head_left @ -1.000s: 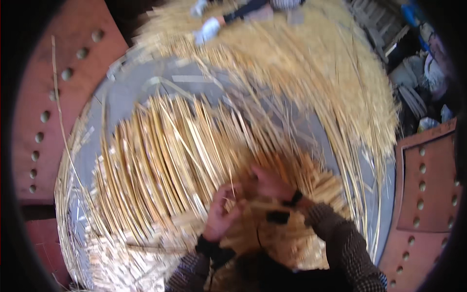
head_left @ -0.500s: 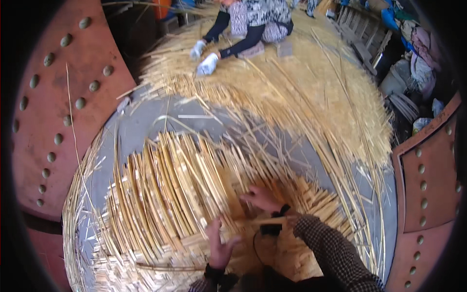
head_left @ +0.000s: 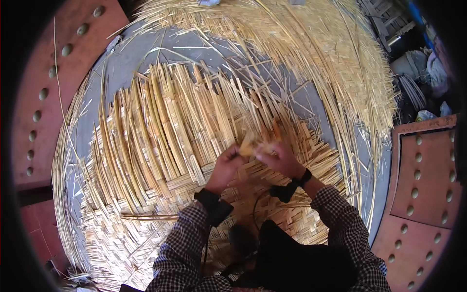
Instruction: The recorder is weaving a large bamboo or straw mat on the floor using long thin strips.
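A partly woven mat (head_left: 129, 238) of pale split-cane strips lies below me, its loose strips (head_left: 163, 124) reaching away from the woven part. Over its middle right, my left hand (head_left: 224, 170) is closed, thumb and fingers pinching a pale cane strip (head_left: 246, 147). Close beside it, my right hand (head_left: 282, 159) is closed on the same strip, its fingertips smeared by motion. Dark bands circle both wrists. How far the strip runs beyond my fingers is blurred.
A larger finished-looking woven mat (head_left: 335, 58) spreads across the far right. Long loose canes (head_left: 335, 117) lie between the mats on the grey floor (head_left: 316, 104). Red panels with round studs stand at left (head_left: 73, 63) and right (head_left: 428, 165). A co-worker's glove (head_left: 209, 2) shows at the top edge.
My view has tilted downward, leaving only the co-worker's glove at the top. My hands, apart and spread before, have come together and closed on a cane strip.
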The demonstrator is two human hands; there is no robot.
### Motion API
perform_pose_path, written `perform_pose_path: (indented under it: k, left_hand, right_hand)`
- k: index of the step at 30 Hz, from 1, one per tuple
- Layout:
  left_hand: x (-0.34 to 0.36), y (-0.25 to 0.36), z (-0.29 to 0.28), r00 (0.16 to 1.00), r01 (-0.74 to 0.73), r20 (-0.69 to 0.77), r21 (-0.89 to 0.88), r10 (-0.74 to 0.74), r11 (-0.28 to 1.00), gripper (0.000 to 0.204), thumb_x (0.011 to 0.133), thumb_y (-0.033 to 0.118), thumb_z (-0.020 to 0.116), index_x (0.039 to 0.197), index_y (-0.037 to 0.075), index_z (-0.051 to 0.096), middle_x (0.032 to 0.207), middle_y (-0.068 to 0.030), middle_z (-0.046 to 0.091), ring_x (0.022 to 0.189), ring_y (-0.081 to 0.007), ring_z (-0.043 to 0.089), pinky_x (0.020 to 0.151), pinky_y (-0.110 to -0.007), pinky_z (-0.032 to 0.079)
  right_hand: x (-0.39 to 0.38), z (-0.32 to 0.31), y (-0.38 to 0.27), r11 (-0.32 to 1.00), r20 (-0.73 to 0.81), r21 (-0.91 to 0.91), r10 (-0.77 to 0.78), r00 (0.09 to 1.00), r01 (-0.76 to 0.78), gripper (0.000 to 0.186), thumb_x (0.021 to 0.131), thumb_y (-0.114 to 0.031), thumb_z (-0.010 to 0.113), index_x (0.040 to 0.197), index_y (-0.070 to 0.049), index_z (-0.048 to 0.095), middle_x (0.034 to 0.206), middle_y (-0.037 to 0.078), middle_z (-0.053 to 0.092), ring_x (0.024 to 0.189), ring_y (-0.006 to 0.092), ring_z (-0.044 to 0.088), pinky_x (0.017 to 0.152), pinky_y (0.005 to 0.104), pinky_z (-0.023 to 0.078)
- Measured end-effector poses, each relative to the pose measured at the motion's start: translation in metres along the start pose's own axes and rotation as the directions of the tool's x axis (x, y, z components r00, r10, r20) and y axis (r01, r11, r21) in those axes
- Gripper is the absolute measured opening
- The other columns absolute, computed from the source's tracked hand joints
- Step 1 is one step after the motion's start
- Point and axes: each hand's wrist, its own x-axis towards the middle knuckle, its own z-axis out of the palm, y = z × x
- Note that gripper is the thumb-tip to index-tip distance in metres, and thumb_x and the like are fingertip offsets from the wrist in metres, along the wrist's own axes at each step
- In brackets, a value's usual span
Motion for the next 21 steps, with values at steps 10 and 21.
perform_pose_path:
  k: [10,21]
  left_hand:
    - [-0.057,-0.008,-0.065,0.817,-0.102,-0.140,0.919,0.560,0.380,0.055,0.092,0.021,0.069,0.143,0.012,0.049,0.140,-0.0102,0.056,0.134,-0.0280,0.050,0.118,-0.050,0.030]
    - [-0.087,-0.057,-0.067,0.974,-0.072,0.130,0.955,0.188,-0.286,0.084,0.094,0.059,0.054,0.156,0.010,0.028,0.167,-0.0139,0.018,0.155,-0.0258,0.015,0.116,-0.073,-0.001]
  right_hand:
    - [0.011,-0.022,0.035,0.607,0.103,-0.784,-0.078,0.992,0.129,0.015,0.092,-0.023,0.065,0.101,-0.011,0.064,0.106,0.010,0.064,0.110,0.0315,0.054,0.082,0.0432,0.049]
    - [0.041,-0.027,0.035,0.722,0.406,-0.679,0.222,0.887,0.130,0.020,0.091,-0.029,0.066,0.086,-0.010,0.062,0.072,0.010,0.062,0.071,0.0306,0.064,0.068,0.0477,0.049]
